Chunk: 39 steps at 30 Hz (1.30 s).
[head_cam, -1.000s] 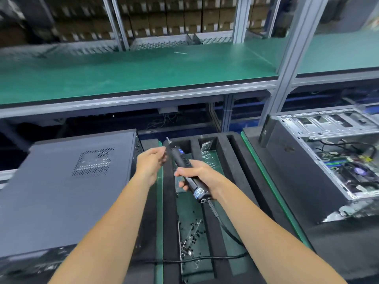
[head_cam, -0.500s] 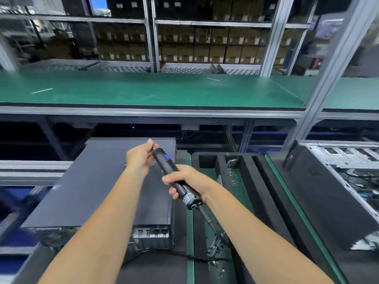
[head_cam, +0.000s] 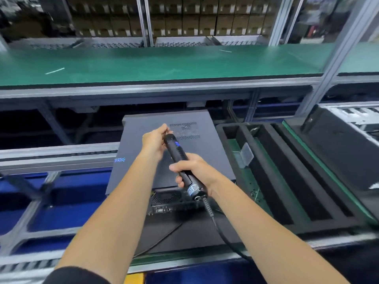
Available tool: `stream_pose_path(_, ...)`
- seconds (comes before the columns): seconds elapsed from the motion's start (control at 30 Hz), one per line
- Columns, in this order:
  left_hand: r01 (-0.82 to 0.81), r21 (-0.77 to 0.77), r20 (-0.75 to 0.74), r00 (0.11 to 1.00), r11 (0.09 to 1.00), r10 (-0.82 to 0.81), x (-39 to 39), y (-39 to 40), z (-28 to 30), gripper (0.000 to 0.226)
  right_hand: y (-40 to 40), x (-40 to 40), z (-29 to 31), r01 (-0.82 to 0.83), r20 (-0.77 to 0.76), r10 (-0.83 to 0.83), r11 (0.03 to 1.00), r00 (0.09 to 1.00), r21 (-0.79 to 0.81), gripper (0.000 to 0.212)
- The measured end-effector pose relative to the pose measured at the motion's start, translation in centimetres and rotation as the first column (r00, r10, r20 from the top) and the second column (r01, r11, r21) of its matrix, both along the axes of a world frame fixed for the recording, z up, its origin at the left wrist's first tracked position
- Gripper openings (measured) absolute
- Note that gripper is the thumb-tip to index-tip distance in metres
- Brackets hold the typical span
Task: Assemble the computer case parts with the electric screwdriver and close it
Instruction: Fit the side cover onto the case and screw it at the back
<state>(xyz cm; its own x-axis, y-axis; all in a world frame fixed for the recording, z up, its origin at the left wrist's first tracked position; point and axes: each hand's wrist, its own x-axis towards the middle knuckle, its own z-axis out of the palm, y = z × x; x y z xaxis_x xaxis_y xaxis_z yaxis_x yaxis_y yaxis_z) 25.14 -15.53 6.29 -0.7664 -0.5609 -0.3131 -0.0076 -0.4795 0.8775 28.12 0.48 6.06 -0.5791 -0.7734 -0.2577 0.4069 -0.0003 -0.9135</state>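
Observation:
A closed black computer case (head_cam: 141,165) lies flat on the bench in the middle, its vent grille facing up. Above it my right hand (head_cam: 192,169) grips the rear half of a black electric screwdriver (head_cam: 178,152), whose cable (head_cam: 217,226) trails down toward me. My left hand (head_cam: 154,140) pinches the screwdriver's front tip; what lies between those fingers is hidden. An open case (head_cam: 352,124) with bare metal drive bays sits at the far right edge.
A black foam tray (head_cam: 266,173) with long slots stands right of the closed case, with a small clear plastic piece (head_cam: 245,154) in one slot. A green-topped shelf (head_cam: 164,64) runs across above. Metal rails (head_cam: 57,154) and blue bins lie to the left.
The view has swung left, so the closed case now sits under my hands and the open case has slid to the right edge. Both hands keep their hold on the screwdriver.

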Motion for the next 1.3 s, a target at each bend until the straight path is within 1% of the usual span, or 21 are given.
stream_pose_path(0.17,0.077,-0.202,0.101,0.993,0.976,-0.058,0.6,3.1,-0.4,0.023,2.1,2.8,-0.1,0.126,-0.050,-0.123,0.991,0.991,0.047,0.021)
stream_pose_path(0.23,0.130,-0.246,0.119,0.987,0.961,-0.103,0.8,5.0,-0.5,0.025,3.6,3.7,-0.1,0.171,-0.058,-0.168,0.984,0.984,0.056,0.027)
stream_pose_path(0.37,0.211,-0.323,0.133,0.975,0.923,-0.176,1.7,9.2,-0.8,0.026,7.3,5.7,-0.7,0.260,-0.018,-0.260,0.965,0.966,0.045,0.038)
stream_pose_path(0.47,0.238,-0.350,0.159,0.968,0.906,-0.193,3.3,12.3,-1.7,0.028,10.5,7.5,-1.6,0.248,-0.020,-0.247,0.967,0.969,0.050,0.043)
stream_pose_path(0.57,0.219,-0.342,0.171,0.971,0.914,-0.169,5.7,15.2,-3.2,0.027,13.8,9.4,-2.8,0.202,-0.012,-0.201,0.976,0.979,0.078,0.042)
stream_pose_path(0.63,0.174,-0.312,0.162,0.978,0.934,-0.128,7.3,16.8,-4.4,0.027,15.4,10.5,-3.8,0.170,-0.006,-0.170,0.979,0.985,0.116,0.044)
stream_pose_path(0.67,0.146,-0.257,0.149,0.983,0.955,-0.110,8.0,17.5,-5.0,0.027,16.1,11.1,-4.3,0.158,-0.005,-0.159,0.978,0.987,0.138,0.045)
stream_pose_path(0.73,0.101,-0.086,0.127,0.988,0.991,-0.090,9.4,18.7,-6.2,0.027,17.0,12.1,-5.2,0.146,0.006,-0.150,0.973,0.989,0.179,0.047)
stream_pose_path(0.8,0.087,0.051,0.124,0.988,0.995,-0.093,10.7,19.6,-7.1,0.025,17.5,13.1,-6.0,0.139,0.015,-0.145,0.969,0.989,0.207,0.047)
stream_pose_path(0.87,0.094,0.130,0.115,0.987,0.987,-0.109,11.6,20.0,-7.5,0.021,17.8,13.8,-6.5,0.143,0.031,-0.153,0.967,0.988,0.211,0.049)
stream_pose_path(1.07,0.193,0.183,0.083,0.974,0.964,-0.211,11.7,19.9,-6.8,0.011,18.0,14.2,-6.6,0.194,0.022,-0.202,0.959,0.979,0.205,0.049)
stream_pose_path(1.3,0.245,0.216,0.059,0.963,0.945,-0.263,9.4,19.9,-6.7,0.019,17.7,12.6,-6.0,0.233,-0.015,-0.236,0.947,0.972,0.221,0.043)
